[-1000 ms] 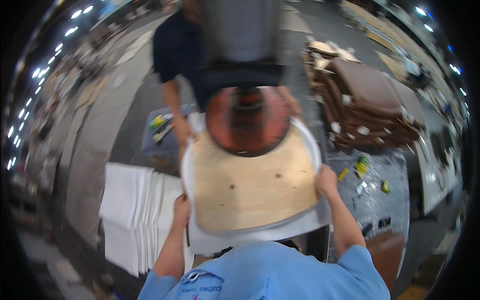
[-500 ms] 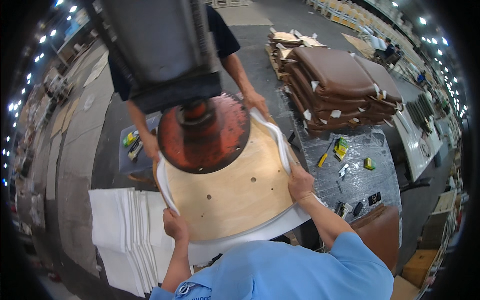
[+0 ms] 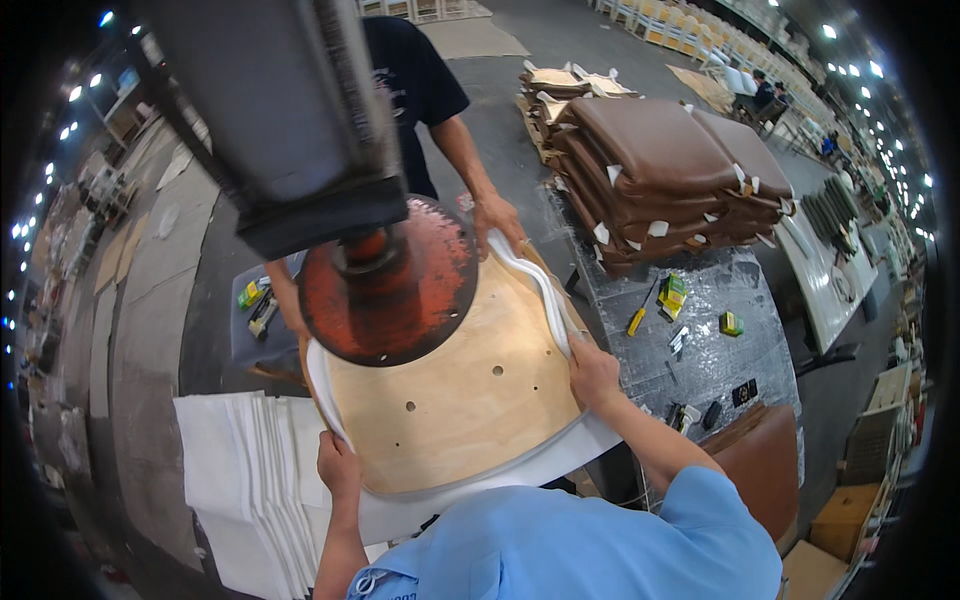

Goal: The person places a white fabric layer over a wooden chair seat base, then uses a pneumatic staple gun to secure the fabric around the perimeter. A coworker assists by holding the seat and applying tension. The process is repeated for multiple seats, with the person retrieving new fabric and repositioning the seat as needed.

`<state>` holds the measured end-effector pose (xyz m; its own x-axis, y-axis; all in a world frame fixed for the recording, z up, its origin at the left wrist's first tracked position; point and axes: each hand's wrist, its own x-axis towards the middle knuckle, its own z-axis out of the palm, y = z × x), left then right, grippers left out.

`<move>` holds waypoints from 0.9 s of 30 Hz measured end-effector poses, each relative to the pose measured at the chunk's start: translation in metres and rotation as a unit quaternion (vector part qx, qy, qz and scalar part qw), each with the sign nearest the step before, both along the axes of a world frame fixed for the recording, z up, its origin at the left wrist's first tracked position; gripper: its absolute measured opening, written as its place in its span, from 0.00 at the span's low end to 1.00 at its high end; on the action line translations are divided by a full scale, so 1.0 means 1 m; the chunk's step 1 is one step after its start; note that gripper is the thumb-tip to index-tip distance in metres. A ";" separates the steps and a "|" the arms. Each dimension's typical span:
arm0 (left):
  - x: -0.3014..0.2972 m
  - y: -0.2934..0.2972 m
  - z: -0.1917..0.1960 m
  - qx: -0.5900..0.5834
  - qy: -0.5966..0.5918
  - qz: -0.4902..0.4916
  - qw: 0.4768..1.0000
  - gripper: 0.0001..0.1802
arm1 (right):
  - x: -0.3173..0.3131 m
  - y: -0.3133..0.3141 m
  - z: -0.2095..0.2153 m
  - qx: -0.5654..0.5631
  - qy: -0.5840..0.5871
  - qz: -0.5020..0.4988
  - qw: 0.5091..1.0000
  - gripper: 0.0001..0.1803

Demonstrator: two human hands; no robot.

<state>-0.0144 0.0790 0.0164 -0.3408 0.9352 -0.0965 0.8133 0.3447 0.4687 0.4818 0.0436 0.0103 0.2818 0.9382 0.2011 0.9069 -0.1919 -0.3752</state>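
Note:
A pale plywood seat panel [image 3: 450,420] with several small holes lies flat before me, white padding [image 3: 536,275] wrapped up around its side edges. Over its far part hangs a round red press plate [image 3: 390,290], worn and dark-rimmed. At the panel's near left corner, my left hand [image 3: 338,466] is closed on the padding edge. My right hand [image 3: 594,376] grips the padded edge on the right side, fingers partly hidden. Across from me, a co-worker's hand [image 3: 499,222] holds the far right edge; their other hand [image 3: 292,308] is at the left edge, partly hidden by the press.
White padding sheets [image 3: 235,450] are stacked at the left. A plastic-wrapped table [image 3: 650,350] on the right carries a brown cushion pile [image 3: 670,160], a yellow-handled screwdriver [image 3: 638,318] and small boxes [image 3: 673,292]. Brown covers [image 3: 755,450] lie near my right elbow. The press column [image 3: 270,100] rises ahead.
The whole view has shifted slightly, and more of the co-worker's torso shows beside the press column. Both my hands keep their hold on the padded edges.

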 end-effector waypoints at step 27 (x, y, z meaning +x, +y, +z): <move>0.000 -0.005 0.001 0.087 -0.065 0.020 0.994 0.10 | -0.011 0.006 0.011 -0.015 -0.034 0.002 0.999 0.23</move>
<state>-0.0141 0.0740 0.0173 -0.3732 0.9275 0.0192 0.7289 0.2804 0.6245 0.4711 0.0493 0.0217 0.2649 0.9450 0.1919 0.9305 -0.1983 -0.3078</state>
